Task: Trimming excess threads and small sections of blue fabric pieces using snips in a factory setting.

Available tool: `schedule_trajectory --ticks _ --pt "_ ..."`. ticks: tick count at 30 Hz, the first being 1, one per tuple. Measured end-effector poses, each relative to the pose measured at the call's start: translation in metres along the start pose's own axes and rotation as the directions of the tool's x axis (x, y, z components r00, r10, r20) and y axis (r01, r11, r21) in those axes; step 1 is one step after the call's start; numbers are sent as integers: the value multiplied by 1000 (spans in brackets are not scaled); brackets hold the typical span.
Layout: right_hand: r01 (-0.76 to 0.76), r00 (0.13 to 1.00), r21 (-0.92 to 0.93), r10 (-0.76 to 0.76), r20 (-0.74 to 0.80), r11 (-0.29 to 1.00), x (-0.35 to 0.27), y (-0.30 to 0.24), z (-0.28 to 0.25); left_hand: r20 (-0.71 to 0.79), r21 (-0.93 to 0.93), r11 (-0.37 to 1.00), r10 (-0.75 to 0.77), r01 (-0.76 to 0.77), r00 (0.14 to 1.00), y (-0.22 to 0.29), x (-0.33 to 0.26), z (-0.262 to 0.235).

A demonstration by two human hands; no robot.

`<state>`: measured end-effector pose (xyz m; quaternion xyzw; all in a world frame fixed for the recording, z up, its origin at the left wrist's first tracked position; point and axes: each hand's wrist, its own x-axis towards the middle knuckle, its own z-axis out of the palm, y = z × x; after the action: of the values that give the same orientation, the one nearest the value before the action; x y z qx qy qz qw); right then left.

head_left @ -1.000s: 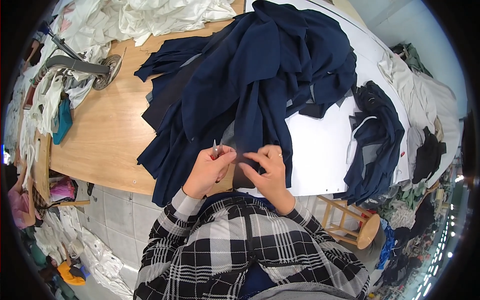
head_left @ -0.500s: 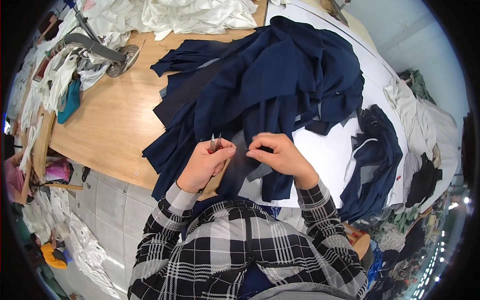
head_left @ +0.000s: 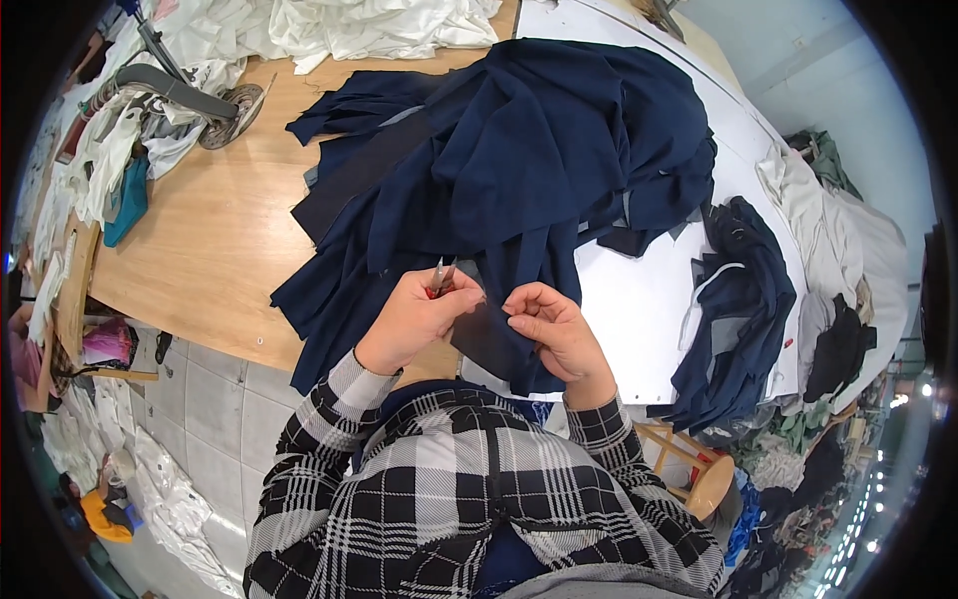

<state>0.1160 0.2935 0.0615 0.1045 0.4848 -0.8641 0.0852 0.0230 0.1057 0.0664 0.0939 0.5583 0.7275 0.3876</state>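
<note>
A pair of small scissors with red handles sits in my left hand, blades pointing up and slightly apart. The left thumb and forefinger also press together near the edge of the dark cloth. A short way to the right, the fingertips of my right hand are pinched; whatever they hold is too fine to make out. Both hands are over the near edge of a large heap of navy cloth pieces, some with grey backing. A dark strip of cloth hangs below and between the hands.
The heap lies across a wooden table and a white sheet. A smaller navy bundle with a white cord lies right. White cloth is piled at the back, and a dark metal stand stands left. A wooden stool is below right.
My right hand has turned, its fingertips now pinched close to the left hand's. The left hand keeps the scissors. The whole view has shifted a little, showing more of the stool.
</note>
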Motion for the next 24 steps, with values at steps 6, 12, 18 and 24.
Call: schedule_trajectory --ticks 6,12,18,24 --pt "-11 1000 -11 12 24 1000 -5 3 1 10 41 999 -5 4 1000 -1 1 2" --pt "105 991 -252 -81 103 962 -6 3 5 24 101 995 5 -8 1000 0 0 5" --pt "121 992 -213 -122 9 970 -7 1 7 30 390 910 139 -139 990 5 -17 -1" --pt "86 996 -220 -88 -1 972 -9 2 11 193 446 880 83 -163 978 2 -27 -1"
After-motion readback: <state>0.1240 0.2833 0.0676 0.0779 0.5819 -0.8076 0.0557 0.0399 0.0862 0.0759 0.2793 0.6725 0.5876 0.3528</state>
